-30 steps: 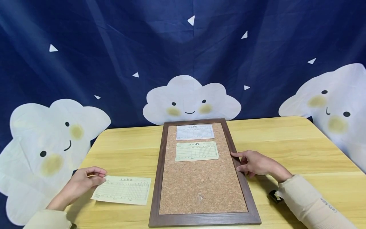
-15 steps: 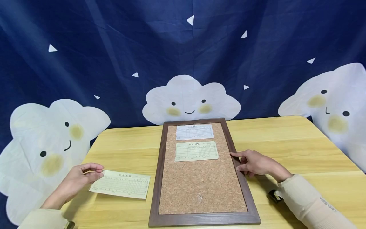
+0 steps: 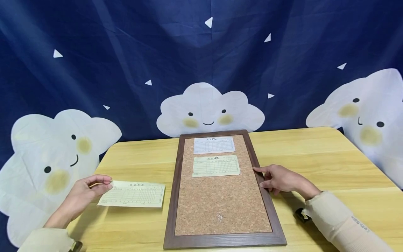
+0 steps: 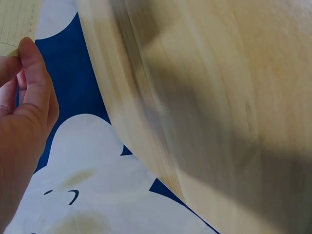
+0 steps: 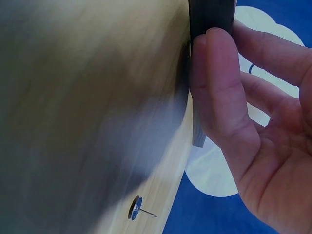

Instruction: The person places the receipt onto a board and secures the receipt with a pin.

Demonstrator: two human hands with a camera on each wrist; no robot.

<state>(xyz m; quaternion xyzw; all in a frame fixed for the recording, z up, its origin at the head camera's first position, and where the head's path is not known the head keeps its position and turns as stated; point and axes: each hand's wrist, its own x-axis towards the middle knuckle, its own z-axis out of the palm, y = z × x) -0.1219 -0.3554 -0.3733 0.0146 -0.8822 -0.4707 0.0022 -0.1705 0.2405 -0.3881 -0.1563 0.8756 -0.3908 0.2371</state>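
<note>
Higher than before, a yellow slip (image 3: 132,194) hangs with its corner pinched by the left hand (image 3: 82,194), while the right hand (image 3: 284,179), loosely open, touches the corkboard's edge (image 3: 270,210).

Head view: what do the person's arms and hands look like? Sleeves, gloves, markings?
Left hand and right hand: ungloved. Left sleeve and right sleeve: cream; the right one has dark lettering, too small to read. Small dark objects show beside both cuffs.

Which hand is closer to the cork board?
Right. The right hand touches the right side of the cork board; the left hand is off to its left, apart from it, pinching a pale yellow form.
</note>
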